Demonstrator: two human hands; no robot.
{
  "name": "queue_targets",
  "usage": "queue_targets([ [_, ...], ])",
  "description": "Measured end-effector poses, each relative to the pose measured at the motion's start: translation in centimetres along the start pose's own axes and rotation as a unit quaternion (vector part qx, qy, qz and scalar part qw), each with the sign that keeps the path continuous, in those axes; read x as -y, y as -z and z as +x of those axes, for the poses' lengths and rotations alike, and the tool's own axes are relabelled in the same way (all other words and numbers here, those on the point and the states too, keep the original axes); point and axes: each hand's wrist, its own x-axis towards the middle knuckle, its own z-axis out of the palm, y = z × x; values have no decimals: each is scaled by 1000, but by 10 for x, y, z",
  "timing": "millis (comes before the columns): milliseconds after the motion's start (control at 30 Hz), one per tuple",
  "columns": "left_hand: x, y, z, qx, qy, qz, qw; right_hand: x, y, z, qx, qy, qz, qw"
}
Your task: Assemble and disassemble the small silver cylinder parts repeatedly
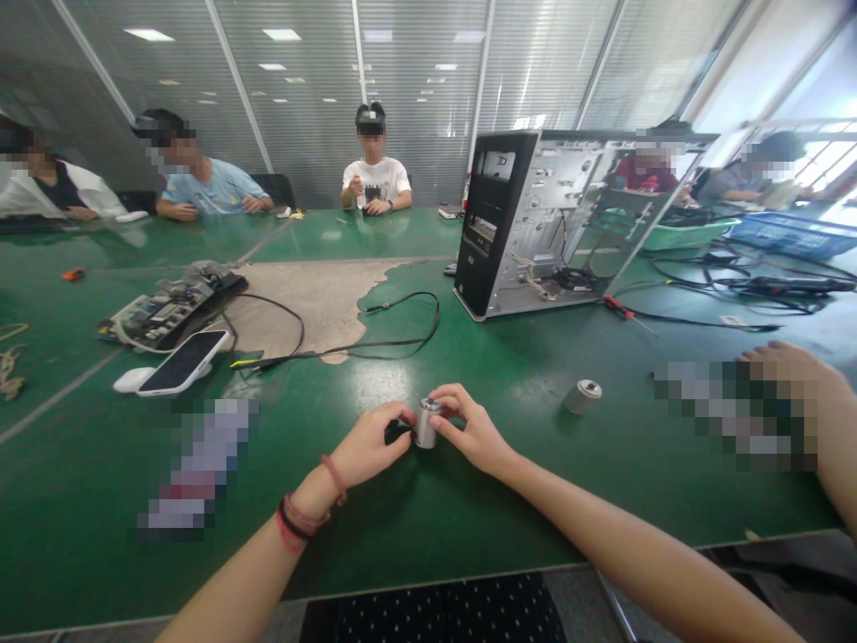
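Upright on the green table, a small silver metal cylinder (pixel 426 427) with a raised piece on its top stands between my two hands. From the right, my right hand (pixel 469 427) pinches it, the thumb on its side and the fingers at its upper edge. My left hand (pixel 375 439) curls in from the left, thumb and fingertips against the cylinder's left side, with a dark gap between them. A second similar cylinder (pixel 581 397) lies tilted on the table to the right of my right hand.
An open computer case (pixel 502 228) stands ahead to the right. At the left are a circuit assembly (pixel 178 308) and a white-edged phone (pixel 184 363). A black cable (pixel 402 342) and a screwdriver (pixel 619 308) lie on the table. Another person's hand (pixel 790 366) rests at far right.
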Motion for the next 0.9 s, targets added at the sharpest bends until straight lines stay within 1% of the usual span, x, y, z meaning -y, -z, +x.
queue_targets([
  [67, 0, 0, 0, 3, 5, -18, 1000, 0, -2, 1, -4, -55, 90, 994],
  [133, -1, 0, 0, 6, 12, -35, 999, -1, -3, 3, -8, -118, 185, 975],
  [233, -1, 1, 0, 4, 16, -49, 999, -2, -1, 5, 6, -220, 305, 926],
  [333, -1, 2, -1, 1, 16, -53, 998, -4, 3, 5, 36, -299, 390, 870],
  [433, -2, 3, 0, 2, 23, -53, 998, -6, 5, 5, 48, -347, 447, 823],
  [500, -2, 3, 0, 3, 25, -62, 998, -6, 4, 6, 42, -364, 469, 804],
  [600, -1, 2, 1, 3, 30, -78, 996, -5, 2, 5, 29, -374, 485, 790],
  [700, 0, 1, 2, 2, 39, -83, 996, -2, 0, 5, 25, -377, 491, 785],
  [900, 2, 0, 2, 13, 47, -118, 992, 1, -2, 3, 52, -375, 499, 780],
])
